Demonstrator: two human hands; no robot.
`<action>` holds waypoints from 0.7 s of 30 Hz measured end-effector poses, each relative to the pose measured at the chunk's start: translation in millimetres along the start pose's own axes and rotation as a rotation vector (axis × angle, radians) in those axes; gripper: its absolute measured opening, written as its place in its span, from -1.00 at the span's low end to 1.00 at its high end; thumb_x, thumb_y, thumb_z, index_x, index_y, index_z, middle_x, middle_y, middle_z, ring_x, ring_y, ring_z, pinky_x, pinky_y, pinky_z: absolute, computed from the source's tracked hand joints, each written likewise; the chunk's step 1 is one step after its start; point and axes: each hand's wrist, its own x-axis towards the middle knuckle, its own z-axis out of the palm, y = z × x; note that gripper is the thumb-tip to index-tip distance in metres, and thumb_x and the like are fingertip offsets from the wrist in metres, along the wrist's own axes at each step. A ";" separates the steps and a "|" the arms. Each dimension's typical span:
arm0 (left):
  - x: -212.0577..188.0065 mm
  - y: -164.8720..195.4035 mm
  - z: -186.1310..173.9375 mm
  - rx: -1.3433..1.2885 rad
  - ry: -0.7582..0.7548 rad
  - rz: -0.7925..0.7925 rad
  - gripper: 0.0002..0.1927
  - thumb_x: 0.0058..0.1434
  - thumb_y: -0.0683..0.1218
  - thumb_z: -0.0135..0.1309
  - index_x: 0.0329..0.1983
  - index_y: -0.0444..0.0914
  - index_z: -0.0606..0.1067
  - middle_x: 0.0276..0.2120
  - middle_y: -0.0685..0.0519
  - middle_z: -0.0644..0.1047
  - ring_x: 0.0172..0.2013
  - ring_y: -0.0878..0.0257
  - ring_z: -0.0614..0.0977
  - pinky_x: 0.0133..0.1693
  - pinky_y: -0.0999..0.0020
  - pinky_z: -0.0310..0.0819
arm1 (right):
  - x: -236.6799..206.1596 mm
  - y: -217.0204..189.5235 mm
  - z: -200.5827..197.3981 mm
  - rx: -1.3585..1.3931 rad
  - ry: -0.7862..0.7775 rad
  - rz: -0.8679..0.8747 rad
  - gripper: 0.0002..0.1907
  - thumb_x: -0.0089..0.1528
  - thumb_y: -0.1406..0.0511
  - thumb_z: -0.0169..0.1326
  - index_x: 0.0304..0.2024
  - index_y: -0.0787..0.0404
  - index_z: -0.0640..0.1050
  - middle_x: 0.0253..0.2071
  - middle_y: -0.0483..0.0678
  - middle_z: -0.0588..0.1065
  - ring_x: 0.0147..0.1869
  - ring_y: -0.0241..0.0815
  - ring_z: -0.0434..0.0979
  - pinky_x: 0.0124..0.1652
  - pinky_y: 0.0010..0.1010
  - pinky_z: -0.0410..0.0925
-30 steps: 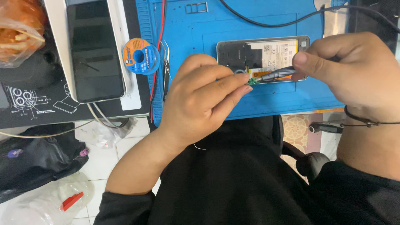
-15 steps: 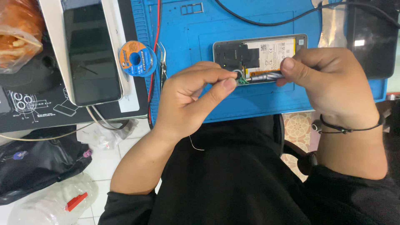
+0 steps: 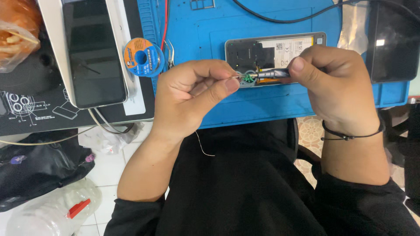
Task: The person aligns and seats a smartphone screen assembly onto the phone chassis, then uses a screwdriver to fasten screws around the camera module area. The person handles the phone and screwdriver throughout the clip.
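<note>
An opened phone (image 3: 280,52) with its back cover off lies on a blue work mat (image 3: 262,109). My left hand (image 3: 192,98) pinches a thin solder wire (image 3: 205,148) that trails down over my lap, its tip meeting a small green part (image 3: 248,78) at the phone's lower edge. My right hand (image 3: 337,85) grips a slim grey metal tool (image 3: 271,74) whose tip touches the same green part.
A blue and orange solder spool (image 3: 143,57) and tweezers (image 3: 169,52) lie left of the mat. A dark phone (image 3: 92,52) rests on a white tray over a black mat (image 3: 35,113). Black cable (image 3: 280,19) crosses the top. Bags and a plastic bottle (image 3: 52,214) lie on the floor.
Both hands have shifted slightly; the thin wire now hangs visibly below my left hand, and the tool tip stays at the green part.
</note>
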 end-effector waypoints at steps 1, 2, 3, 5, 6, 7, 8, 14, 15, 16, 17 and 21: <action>-0.2 -0.1 -0.4 -0.008 -0.006 0.008 -0.88 0.41 -0.33 0.21 -0.03 -0.40 0.55 -0.12 -0.08 0.63 -0.12 0.31 0.66 0.00 0.44 0.59 | 0.4 1.0 1.4 0.019 0.000 -0.005 -0.73 0.45 0.29 0.19 -0.20 0.44 0.56 -0.23 0.07 0.58 -0.12 -0.21 0.58 0.07 -0.37 0.48; -0.3 -0.3 -1.0 -0.016 -0.011 0.017 -0.90 0.42 -0.33 0.20 -0.04 -0.40 0.55 -0.12 -0.08 0.63 -0.11 0.31 0.65 0.01 0.45 0.58 | 0.6 1.9 2.1 0.014 0.020 0.008 -0.74 0.45 0.31 0.19 -0.20 0.44 0.57 -0.25 0.06 0.57 -0.15 -0.24 0.55 0.03 -0.39 0.45; -0.4 -0.7 -1.7 -0.021 -0.016 0.025 -0.91 0.43 -0.33 0.20 -0.05 -0.40 0.55 -0.12 -0.08 0.63 -0.11 0.31 0.65 0.00 0.45 0.58 | 0.7 3.3 3.0 0.008 0.038 0.021 -0.76 0.44 0.32 0.20 -0.20 0.44 0.57 -0.27 0.05 0.55 -0.18 -0.26 0.52 -0.01 -0.41 0.42; -0.3 -1.9 -2.9 -0.033 -0.027 0.037 -0.92 0.44 -0.33 0.21 -0.06 -0.39 0.55 -0.12 -0.08 0.63 -0.10 0.30 0.65 -0.01 0.45 0.57 | 1.0 6.1 2.2 0.032 0.016 0.008 -0.77 0.45 0.33 0.21 -0.20 0.44 0.57 -0.28 0.03 0.55 -0.19 -0.28 0.49 -0.05 -0.45 0.39; -0.5 -2.5 -3.0 -0.028 -0.041 0.053 -0.92 0.44 -0.34 0.21 -0.06 -0.38 0.56 -0.13 -0.07 0.63 -0.10 0.30 0.64 -0.01 0.45 0.56 | 1.3 7.9 1.1 0.062 -0.024 -0.020 -0.77 0.47 0.34 0.21 -0.19 0.43 0.57 -0.25 0.03 0.55 -0.17 -0.28 0.49 -0.04 -0.47 0.39; -0.6 -3.1 -3.0 -0.024 -0.054 0.068 -0.92 0.45 -0.34 0.22 -0.06 -0.37 0.56 -0.13 -0.06 0.62 -0.10 0.29 0.64 -0.02 0.46 0.55 | 1.7 9.8 -0.4 0.090 -0.045 -0.038 -0.79 0.45 0.34 0.22 -0.18 0.42 0.56 -0.25 0.02 0.55 -0.17 -0.28 0.49 -0.05 -0.48 0.38; -0.3 -3.6 -3.1 -0.010 -0.076 0.096 -0.92 0.46 -0.35 0.22 -0.06 -0.37 0.57 -0.14 -0.04 0.62 -0.10 0.29 0.63 -0.02 0.46 0.53 | 2.3 11.7 -1.8 0.119 -0.067 -0.055 -0.80 0.44 0.34 0.23 -0.17 0.40 0.56 -0.24 0.01 0.54 -0.17 -0.29 0.49 -0.06 -0.50 0.38; 1.3 -2.9 -3.7 0.170 -0.136 0.165 -0.59 0.25 -0.27 0.36 0.12 -0.24 0.52 -0.04 -0.01 0.61 -0.08 0.31 0.56 -0.07 0.45 0.45 | 6.1 8.5 5.0 0.235 -0.151 -0.070 -0.79 0.42 0.30 0.26 -0.13 0.37 0.58 -0.19 0.00 0.57 -0.14 -0.29 0.52 -0.05 -0.53 0.39; 2.8 -2.0 -5.8 0.223 -0.142 0.176 -0.45 0.20 -0.23 0.40 0.23 -0.21 0.45 0.01 -0.01 0.60 -0.03 0.31 0.55 -0.06 0.46 0.43 | 5.5 0.9 6.1 0.179 -0.123 -0.079 -0.78 0.39 0.28 0.27 -0.13 0.35 0.58 -0.22 -0.01 0.57 -0.17 -0.31 0.52 -0.09 -0.54 0.38; 4.5 -1.0 -8.4 0.276 -0.147 0.188 -0.31 0.16 -0.20 0.43 0.33 -0.18 0.39 0.06 -0.01 0.58 0.01 0.30 0.54 -0.04 0.46 0.42 | 6.3 -9.8 5.2 0.021 -0.105 -0.113 -0.78 0.38 0.28 0.27 -0.14 0.34 0.58 -0.23 -0.01 0.57 -0.19 -0.31 0.52 -0.12 -0.55 0.37; 5.5 -0.1 -10.6 0.304 -0.144 0.198 -0.15 0.15 -0.16 0.47 0.45 -0.14 0.29 0.11 0.01 0.56 0.09 0.29 0.53 0.01 0.45 0.41 | 7.0 -20.8 4.7 -0.137 -0.084 -0.145 -0.77 0.38 0.27 0.28 -0.14 0.34 0.58 -0.24 -0.01 0.57 -0.21 -0.32 0.52 -0.16 -0.56 0.36; 7.3 -0.2 -14.8 0.878 -0.035 0.213 0.12 0.11 -0.07 0.56 0.57 -0.13 0.04 0.22 0.01 0.54 0.25 0.15 0.50 0.19 0.25 0.44 | 21.6 -71.0 -4.8 -1.056 -0.169 -0.462 -0.78 0.36 0.33 0.32 -0.15 0.40 0.59 -0.24 0.07 0.53 -0.22 -0.25 0.53 -0.25 -0.54 0.36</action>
